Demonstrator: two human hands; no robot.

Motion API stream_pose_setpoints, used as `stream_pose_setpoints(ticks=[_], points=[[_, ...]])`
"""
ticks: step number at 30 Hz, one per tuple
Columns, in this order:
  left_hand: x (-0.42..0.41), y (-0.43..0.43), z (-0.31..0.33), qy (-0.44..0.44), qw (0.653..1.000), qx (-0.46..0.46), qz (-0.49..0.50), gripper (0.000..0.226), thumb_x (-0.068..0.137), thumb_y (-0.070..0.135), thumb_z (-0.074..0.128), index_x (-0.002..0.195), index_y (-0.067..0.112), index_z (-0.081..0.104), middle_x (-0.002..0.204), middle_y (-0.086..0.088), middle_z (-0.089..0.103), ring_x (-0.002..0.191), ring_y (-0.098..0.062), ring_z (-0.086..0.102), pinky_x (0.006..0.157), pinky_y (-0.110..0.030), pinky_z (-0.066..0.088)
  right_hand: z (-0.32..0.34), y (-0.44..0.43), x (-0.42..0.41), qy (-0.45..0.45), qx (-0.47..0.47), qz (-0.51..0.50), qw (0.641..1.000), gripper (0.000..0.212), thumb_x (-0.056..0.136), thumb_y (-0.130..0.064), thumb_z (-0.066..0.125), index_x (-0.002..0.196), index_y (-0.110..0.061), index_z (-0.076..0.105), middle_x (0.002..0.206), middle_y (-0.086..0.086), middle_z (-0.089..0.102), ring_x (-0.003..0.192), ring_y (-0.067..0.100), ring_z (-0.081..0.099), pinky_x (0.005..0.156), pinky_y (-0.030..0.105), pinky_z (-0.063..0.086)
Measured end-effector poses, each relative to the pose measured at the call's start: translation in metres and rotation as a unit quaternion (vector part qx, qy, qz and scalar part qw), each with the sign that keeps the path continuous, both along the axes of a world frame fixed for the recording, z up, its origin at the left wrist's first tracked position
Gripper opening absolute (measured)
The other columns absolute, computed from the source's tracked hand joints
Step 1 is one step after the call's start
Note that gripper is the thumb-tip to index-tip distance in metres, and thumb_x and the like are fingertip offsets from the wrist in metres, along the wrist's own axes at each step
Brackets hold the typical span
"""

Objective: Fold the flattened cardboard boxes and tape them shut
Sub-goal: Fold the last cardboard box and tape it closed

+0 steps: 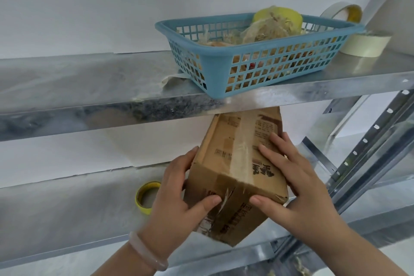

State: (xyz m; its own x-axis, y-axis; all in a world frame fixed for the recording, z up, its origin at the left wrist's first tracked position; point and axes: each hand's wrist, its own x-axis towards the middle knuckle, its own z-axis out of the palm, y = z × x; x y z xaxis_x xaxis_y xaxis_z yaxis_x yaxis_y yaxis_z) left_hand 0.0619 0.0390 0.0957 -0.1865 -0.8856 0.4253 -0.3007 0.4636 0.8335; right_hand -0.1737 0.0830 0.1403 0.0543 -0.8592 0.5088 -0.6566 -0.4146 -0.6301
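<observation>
Shelving [89,87] bears one basket [257,69]; left hand [179,204] and right hand [298,186] hold one box [226,163].

1. My cardboard box [233,163] is brown, printed with black characters.
2. The basket [257,69] is blue, gridded with square holes.
3. The tape ring [143,197] is yellow; the tape roll [363,46] is cream.
4. My bracelet [147,253] is pale pink.
5. The shelf [67,87] is mottled silver-grey.

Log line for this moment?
left hand, right hand: grip cardboard box | box: taped, tilted below upper shelf | yellow tape roll: on lower shelf
</observation>
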Motion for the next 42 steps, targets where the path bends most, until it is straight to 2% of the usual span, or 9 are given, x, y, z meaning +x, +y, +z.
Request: stream_pose_setpoints(ticks=[4, 12, 17, 23, 26, 29, 32, 38, 42], points=[[0.003, 0.007, -0.01, -0.076, 0.995, -0.045, 0.053, 0.084, 0.072, 0.06, 0.069, 0.142, 0.055, 0.023, 0.134, 0.026, 0.037, 0.124, 0.007, 0.039, 0.093, 0.0, 0.031, -0.007, -0.012, -0.003, 0.01, 0.02, 0.054, 0.998, 0.076, 0.071, -0.055, 0.076, 0.136, -0.024, 0.053, 0.153, -0.005, 0.039, 0.15, 0.013, 0.019, 0.118, 0.034, 0.026], [0.011, 0.019, -0.047, -0.033, 0.996, -0.009, 0.077, 0.085, 0.073, 0.058, 0.072, 0.141, 0.057, 0.02, 0.143, 0.022, 0.03, 0.133, -0.011, 0.039, 0.098, -0.041, 0.051, -0.019, -0.032, -0.006, 0.106, -0.027, 0.162, 0.981, 0.056, 0.083, -0.041, 0.073, 0.133, -0.018, 0.06, 0.148, 0.002, 0.046, 0.146, 0.024, 0.03, 0.116, 0.036, 0.033], [0.013, 0.004, -0.049, -0.053, 0.998, -0.017, 0.039, 0.081, 0.083, 0.042, 0.068, 0.143, 0.057, 0.016, 0.14, 0.035, 0.026, 0.131, 0.003, 0.036, 0.101, -0.015, 0.042, -0.03, -0.037, 0.0, 0.174, -0.037, 0.079, 0.981, 0.054, 0.08, -0.044, 0.072, 0.129, -0.023, 0.063, 0.14, 0.0, 0.055, 0.139, 0.024, 0.042, 0.102, 0.053, 0.047], [0.057, -0.007, -0.073, -0.031, 0.999, 0.031, 0.019, 0.05, 0.096, 0.055, 0.042, 0.144, 0.043, 0.034, 0.136, 0.019, 0.049, 0.126, -0.012, 0.05, 0.099, -0.025, 0.046, -0.027, -0.025, 0.005, 0.242, -0.048, 0.062, 0.967, 0.063, 0.083, -0.063, 0.057, 0.135, -0.028, 0.058, 0.145, -0.004, 0.051, 0.139, 0.018, 0.042, 0.107, 0.049, 0.042], [0.083, -0.032, -0.099, -0.188, 0.965, 0.118, 0.14, 0.036, 0.097, 0.037, 0.049, 0.133, 0.035, 0.048, 0.137, 0.006, 0.052, 0.127, -0.016, 0.048, 0.107, -0.033, 0.039, -0.022, -0.021, 0.01, 0.246, -0.024, 0.059, 0.967, 0.065, 0.083, -0.064, 0.054, 0.136, -0.027, 0.057, 0.145, -0.005, 0.05, 0.139, 0.018, 0.042, 0.11, 0.053, 0.039], [0.101, -0.051, -0.125, -0.421, 0.877, 0.184, 0.139, 0.044, 0.094, 0.038, 0.053, 0.138, 0.033, 0.048, 0.144, 0.007, 0.047, 0.137, -0.018, 0.035, 0.114, -0.032, 0.027, -0.018, -0.016, 0.015, 0.254, -0.012, 0.056, 0.965, 0.067, 0.083, -0.064, 0.054, 0.138, -0.027, 0.054, 0.146, -0.005, 0.049, 0.14, 0.018, 0.04, 0.111, 0.057, 0.035], [0.111, -0.053, -0.136, -0.488, 0.851, 0.154, 0.121, 0.03, 0.091, 0.039, 0.055, 0.12, 0.041, 0.06, 0.131, 0.017, 0.056, 0.136, -0.014, 0.036, 0.113, -0.031, 0.022, -0.012, -0.011, 0.023, 0.242, -0.011, 0.046, 0.969, 0.066, 0.086, -0.063, 0.051, 0.14, -0.025, 0.053, 0.146, -0.004, 0.049, 0.141, 0.019, 0.039, 0.111, 0.059, 0.035], [0.111, -0.035, -0.087, -0.326, 0.933, 0.056, 0.144, 0.013, 0.09, 0.022, 0.064, 0.101, 0.024, 0.071, 0.102, 0.005, 0.069, 0.095, -0.024, 0.063, 0.094, -0.042, 0.047, 0.01, -0.014, 0.056, 0.203, -0.026, -0.002, 0.979, 0.058, 0.091, -0.052, 0.045, 0.136, -0.017, 0.057, 0.141, -0.005, 0.052, 0.139, 0.013, 0.037, 0.115, 0.043, 0.032], [0.104, -0.019, -0.018, -0.221, 0.965, -0.044, 0.135, 0.015, 0.086, 0.027, 0.061, 0.096, 0.021, 0.07, 0.088, 0.018, 0.057, 0.082, -0.016, 0.061, 0.081, -0.035, 0.05, 0.029, -0.022, 0.101, 0.24, -0.033, -0.02, 0.97, 0.052, 0.094, -0.049, 0.039, 0.131, -0.02, 0.062, 0.13, -0.006, 0.062, 0.13, 0.013, 0.045, 0.112, 0.031, 0.029]])
